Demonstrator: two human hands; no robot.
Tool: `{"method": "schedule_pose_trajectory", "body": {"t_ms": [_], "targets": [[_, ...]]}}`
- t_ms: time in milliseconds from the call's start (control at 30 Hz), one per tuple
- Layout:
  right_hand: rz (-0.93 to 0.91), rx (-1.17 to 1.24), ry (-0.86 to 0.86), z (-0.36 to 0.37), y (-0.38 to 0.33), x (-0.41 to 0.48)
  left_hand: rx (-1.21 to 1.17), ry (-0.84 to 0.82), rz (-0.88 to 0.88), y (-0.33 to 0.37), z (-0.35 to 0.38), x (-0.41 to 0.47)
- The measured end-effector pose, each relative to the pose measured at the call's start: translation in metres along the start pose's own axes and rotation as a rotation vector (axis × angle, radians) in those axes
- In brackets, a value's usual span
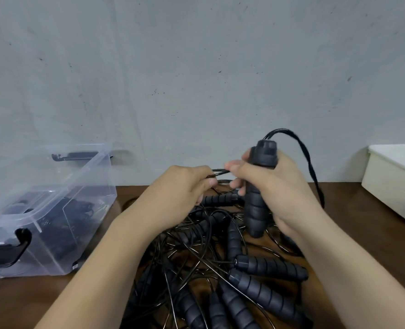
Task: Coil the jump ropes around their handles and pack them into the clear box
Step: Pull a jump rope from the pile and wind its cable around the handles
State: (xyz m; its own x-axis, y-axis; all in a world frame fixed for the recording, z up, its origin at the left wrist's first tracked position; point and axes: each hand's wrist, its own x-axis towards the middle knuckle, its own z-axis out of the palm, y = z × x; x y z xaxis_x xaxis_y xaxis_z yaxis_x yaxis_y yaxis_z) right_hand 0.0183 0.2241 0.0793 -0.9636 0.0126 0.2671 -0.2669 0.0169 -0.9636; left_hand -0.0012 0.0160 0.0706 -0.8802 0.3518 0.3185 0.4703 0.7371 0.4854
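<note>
Tangled black jump ropes with ribbed foam handles (pixel 256 281) lie in a heap at the near edge of the brown wooden desk (pixel 353 233). Above the heap, the right hand (pixel 284 186) wraps its fingers round upright black handles (pixel 256 210). The left hand (pixel 185 188) pinches a thin black cord (pixel 220 171) just beside the right thumb. At the desk's left edge sits the clear plastic box with black latches (pixel 90 186), with dark ropes inside. A white plastic tub (pixel 391 186) sits at the right edge.

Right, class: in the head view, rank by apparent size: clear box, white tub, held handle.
1. clear box
2. white tub, though the frame cuts it off, so its full size is unsure
3. held handle, clearly smallest
</note>
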Motion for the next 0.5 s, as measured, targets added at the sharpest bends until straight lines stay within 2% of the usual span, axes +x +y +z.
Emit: {"method": "schedule_pose_trajectory", "body": {"t_ms": [133,267,367,500], "targets": [[-0.099,-0.190,0.037,0.014,0.009,-0.007,0.005,0.012,0.073,0.011,0.004,-0.003],[-0.138,-0.295,-0.002,0.009,0.007,-0.005,-0.043,0.019,0.095,0.011,0.001,-0.005],[-0.141,-0.291,0.002,0.002,0.002,-0.003,-0.131,-0.017,0.073,0.008,0.000,-0.004],[-0.142,-0.228,0.040,-0.015,-0.009,0.003,-0.116,-0.029,0.018,-0.002,-0.006,-0.002]]}}
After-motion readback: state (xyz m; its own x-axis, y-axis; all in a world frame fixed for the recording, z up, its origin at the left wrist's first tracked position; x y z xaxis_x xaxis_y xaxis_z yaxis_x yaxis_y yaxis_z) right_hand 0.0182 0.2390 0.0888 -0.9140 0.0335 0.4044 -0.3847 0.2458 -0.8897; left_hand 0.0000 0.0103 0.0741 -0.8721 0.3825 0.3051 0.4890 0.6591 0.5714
